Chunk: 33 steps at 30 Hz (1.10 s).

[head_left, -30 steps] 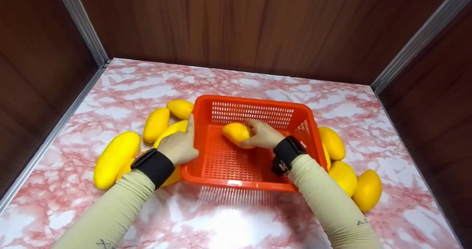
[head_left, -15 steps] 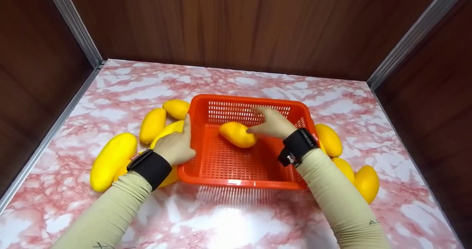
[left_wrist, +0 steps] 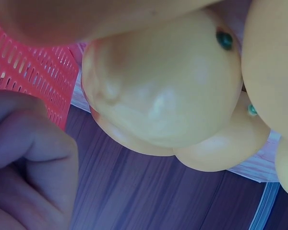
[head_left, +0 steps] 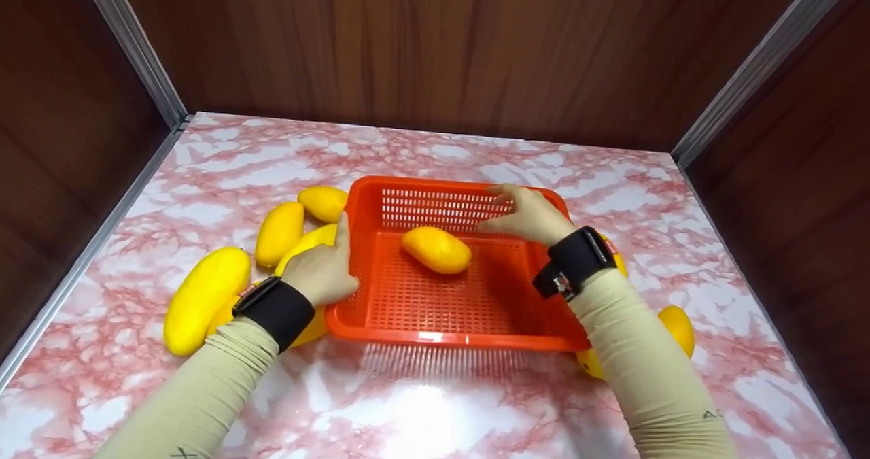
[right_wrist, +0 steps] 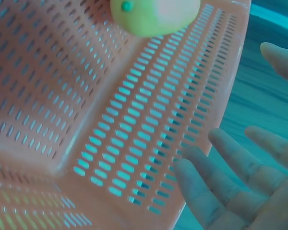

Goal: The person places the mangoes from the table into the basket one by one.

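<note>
An orange-red perforated plastic basket (head_left: 425,338) stands in the middle of the table, with one yellow mango (head_left: 436,249) lying inside it. My left hand (head_left: 319,272) holds the basket's left rim, its thumb over the edge and the index finger pointing away along it. In the left wrist view, bent fingers (left_wrist: 36,153) show beside the basket wall (left_wrist: 43,72). My right hand (head_left: 530,217) is over the basket's back right corner, fingers apart and holding nothing. The right wrist view shows those loosely bent fingers (right_wrist: 197,191) near the back rim, away from the mango (right_wrist: 153,14).
Several yellow mangoes (head_left: 207,299) lie left of the basket, partly hidden by the left hand and wrist. More mangoes (head_left: 676,326) lie on the right, mostly behind the right forearm. A brown wood-grain panel (head_left: 421,51) rises behind the pink-and-white marbled table (head_left: 258,153).
My right hand has let go of the mango inside the basket and moved right toward the back right corner. The mango has stayed in the basket. My left hand keeps its place on the rim.
</note>
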Tool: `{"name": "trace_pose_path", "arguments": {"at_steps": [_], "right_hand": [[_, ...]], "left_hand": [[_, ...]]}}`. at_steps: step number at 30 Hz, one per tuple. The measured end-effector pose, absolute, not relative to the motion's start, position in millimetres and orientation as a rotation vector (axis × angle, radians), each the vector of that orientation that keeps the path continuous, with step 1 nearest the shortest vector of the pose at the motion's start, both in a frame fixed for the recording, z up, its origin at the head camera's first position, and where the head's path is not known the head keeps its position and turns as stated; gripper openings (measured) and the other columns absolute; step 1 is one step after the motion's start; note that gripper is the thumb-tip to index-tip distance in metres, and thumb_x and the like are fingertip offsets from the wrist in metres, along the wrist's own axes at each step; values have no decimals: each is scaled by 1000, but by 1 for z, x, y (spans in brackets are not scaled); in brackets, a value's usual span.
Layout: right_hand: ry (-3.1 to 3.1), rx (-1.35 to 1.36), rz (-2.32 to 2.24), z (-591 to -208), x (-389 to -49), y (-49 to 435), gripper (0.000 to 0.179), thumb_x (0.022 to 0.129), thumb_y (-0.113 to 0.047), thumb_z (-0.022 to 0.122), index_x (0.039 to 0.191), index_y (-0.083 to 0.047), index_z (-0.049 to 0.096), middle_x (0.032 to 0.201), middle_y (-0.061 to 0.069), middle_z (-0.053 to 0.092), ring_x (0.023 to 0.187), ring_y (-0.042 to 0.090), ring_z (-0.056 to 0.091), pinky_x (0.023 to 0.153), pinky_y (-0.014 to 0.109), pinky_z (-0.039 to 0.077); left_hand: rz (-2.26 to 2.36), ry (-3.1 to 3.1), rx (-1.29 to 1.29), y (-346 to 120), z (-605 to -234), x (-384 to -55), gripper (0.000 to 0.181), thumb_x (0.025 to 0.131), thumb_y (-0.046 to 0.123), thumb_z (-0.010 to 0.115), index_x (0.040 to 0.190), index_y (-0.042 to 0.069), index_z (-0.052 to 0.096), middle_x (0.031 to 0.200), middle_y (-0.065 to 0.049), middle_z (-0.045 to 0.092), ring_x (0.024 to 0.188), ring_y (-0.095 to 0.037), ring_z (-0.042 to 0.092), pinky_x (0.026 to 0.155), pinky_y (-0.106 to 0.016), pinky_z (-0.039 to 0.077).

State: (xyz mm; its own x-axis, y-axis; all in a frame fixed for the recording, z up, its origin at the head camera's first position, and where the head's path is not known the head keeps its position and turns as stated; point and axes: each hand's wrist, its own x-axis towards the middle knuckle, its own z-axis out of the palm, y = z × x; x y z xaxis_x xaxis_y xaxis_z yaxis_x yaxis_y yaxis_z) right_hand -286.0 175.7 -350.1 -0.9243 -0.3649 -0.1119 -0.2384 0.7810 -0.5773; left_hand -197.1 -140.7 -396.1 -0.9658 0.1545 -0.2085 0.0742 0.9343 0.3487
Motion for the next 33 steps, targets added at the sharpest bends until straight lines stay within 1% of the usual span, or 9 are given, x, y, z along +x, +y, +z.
{"name": "trace_pose_path", "arguments": {"at_steps": [4,10,14,22,28,33], "right_hand": [[2767,-460,-875,-347,-286,183,74,79,-34,77,140,-6,48,128,19,57,115,34,53,97,47,41],[2737,-404,-915,-340,-290,196,72,83,-28,74,142,-3,43,131,22,53,118,35,51,98,49,40],[2753,-363,-914,-334,-292,207,73,83,-29,74,143,-3,42,132,22,52,119,36,49,100,51,38],[2812,-331,-818,-327,-292,228,76,83,-37,72,143,-1,42,132,23,52,114,37,51,95,50,41],[2834,-296,-809,-325,-294,242,74,84,-33,72,142,1,42,127,26,55,113,38,50,96,52,41],[2833,-244,-802,-327,-294,250,72,84,-31,71,142,1,42,122,26,57,111,39,52,96,52,41]], "left_hand": [[509,2859,189,-141,-397,-197,102,80,19,61,153,1,-8,69,-6,55,56,-23,54,50,-34,38],[521,2849,169,-142,-398,-197,102,81,20,61,153,3,-10,69,-6,55,54,-23,54,49,-34,39],[521,2848,158,-142,-397,-196,102,81,21,61,152,3,-11,68,-6,55,54,-23,54,49,-34,39],[517,2844,153,-141,-396,-196,103,81,21,60,152,4,-12,68,-6,55,54,-23,54,50,-34,39],[516,2847,170,-141,-397,-197,103,81,20,61,152,3,-13,68,-6,55,54,-23,54,49,-34,39],[506,2865,194,-141,-397,-198,103,80,20,61,152,1,-9,68,-6,55,54,-23,54,48,-35,38]]}}
